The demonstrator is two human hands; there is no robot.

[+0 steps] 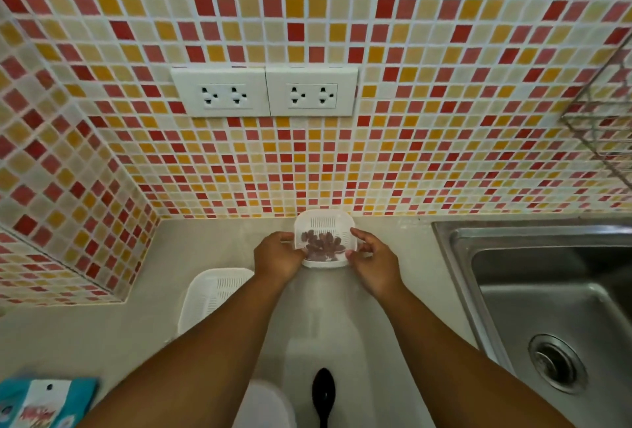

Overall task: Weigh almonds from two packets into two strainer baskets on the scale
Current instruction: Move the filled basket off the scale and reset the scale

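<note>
Both hands hold a white strainer basket (323, 224) of almonds (321, 244) near the tiled wall (307, 17), the left hand (277, 256) gripping its left rim and the right hand (374, 261) its right. A second white strainer basket (212, 294) sits on the counter (136, 290) beside the left forearm. A blue packet (41, 402) lies at the lower left, a black spoon (323, 393) between the forearms, and a steel sink (547, 308) to the right.

mosaic tile wall (342, 34), white sockets (265, 92), steel sink (547, 290)
</note>
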